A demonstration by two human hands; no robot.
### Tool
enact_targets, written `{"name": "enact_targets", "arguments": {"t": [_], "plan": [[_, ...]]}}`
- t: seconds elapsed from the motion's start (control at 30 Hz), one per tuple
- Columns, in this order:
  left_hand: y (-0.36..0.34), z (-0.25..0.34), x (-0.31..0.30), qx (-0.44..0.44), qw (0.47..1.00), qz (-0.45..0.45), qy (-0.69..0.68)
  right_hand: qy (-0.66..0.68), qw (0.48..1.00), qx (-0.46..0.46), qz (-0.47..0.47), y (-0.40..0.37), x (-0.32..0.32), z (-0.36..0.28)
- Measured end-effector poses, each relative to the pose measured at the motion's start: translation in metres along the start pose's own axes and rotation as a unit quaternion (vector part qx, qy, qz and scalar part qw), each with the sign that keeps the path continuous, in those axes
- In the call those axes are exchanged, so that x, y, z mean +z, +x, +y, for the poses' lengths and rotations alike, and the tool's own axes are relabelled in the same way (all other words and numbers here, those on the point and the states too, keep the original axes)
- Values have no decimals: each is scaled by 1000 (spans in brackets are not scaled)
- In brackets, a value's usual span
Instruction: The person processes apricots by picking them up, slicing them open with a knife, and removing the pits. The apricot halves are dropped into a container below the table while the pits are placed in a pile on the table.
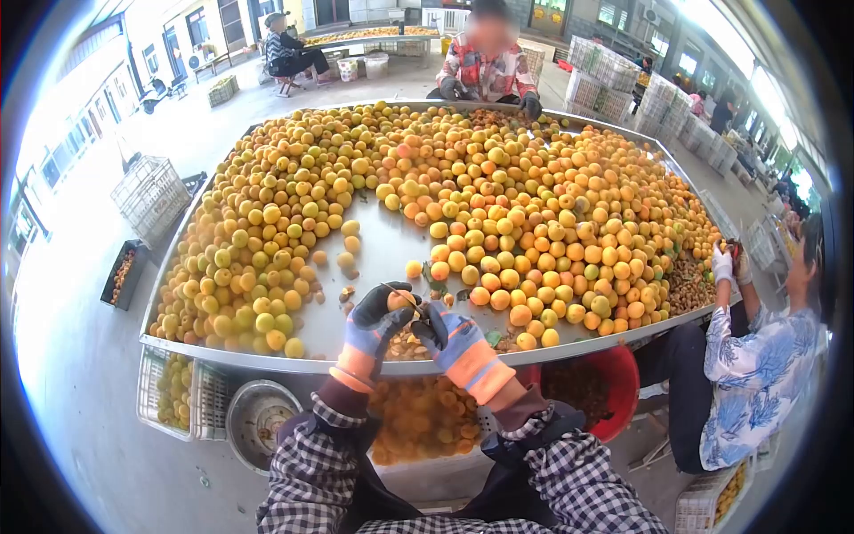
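My left hand (368,327), in a black, blue and orange glove, closes around an orange-yellow apricot (400,300) above the near edge of the metal table. Close beside it, my right hand (455,338), gloved the same way, is pinched together at the fruit. A thin, narrow strip shows between the hands at the apricot; what my right fingers grip is too small to make out. Beneath the hands lie apricot halves and scraps (406,345). Whole apricots (498,278) lie to the right and beyond.
The metal table (391,242) has a raised rim. Below it stand a crate of apricots (427,418), a metal basin (260,423), a red tub (623,396) and a white crate (209,400). One person (756,374) works at the right, another (485,67) across the table.
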State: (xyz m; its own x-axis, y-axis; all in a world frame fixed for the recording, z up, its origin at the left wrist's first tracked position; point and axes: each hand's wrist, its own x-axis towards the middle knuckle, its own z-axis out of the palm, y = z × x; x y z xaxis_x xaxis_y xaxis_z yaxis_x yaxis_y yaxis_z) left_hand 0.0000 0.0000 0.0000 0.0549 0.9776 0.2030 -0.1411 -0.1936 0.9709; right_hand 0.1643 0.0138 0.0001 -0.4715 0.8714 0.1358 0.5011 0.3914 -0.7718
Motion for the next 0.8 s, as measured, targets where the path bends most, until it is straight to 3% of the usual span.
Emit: {"name": "enact_targets", "arguments": {"t": [0.1, 0.17, 0.33, 0.4, 0.5, 0.57, 0.63, 0.7, 0.8], "plan": [[-2, 4, 3, 23, 998, 55, -32, 9, 994, -78, 76, 6, 27, -2], [-10, 2, 18, -86, 955, 37, -283, 6, 991, -94, 99, 1, 36, 15], [-1, 13, -3, -92, 966, -26, -239, 17, 987, -97, 127, -5, 16, -14], [2, 18, -8, -25, 996, -41, -69, 8, 994, -75, 78, -7, 9, -16], [-1, 19, -5, -21, 995, -22, -94, 35, 993, -74, 85, -11, 9, -19], [-5, 16, 15, 26, 998, 6, -64, 50, 990, -79, 109, -8, 28, -9], [-9, -1, 25, -102, 934, 95, -330, 68, 985, -85, 132, -4, 39, -6], [-7, -6, 14, -127, 923, 71, -357, 58, 992, -43, 108, 0, 41, -6], [-2, 8, 6, -138, 942, 44, -303, 18, 987, -87, 133, 2, 29, -5]]}}
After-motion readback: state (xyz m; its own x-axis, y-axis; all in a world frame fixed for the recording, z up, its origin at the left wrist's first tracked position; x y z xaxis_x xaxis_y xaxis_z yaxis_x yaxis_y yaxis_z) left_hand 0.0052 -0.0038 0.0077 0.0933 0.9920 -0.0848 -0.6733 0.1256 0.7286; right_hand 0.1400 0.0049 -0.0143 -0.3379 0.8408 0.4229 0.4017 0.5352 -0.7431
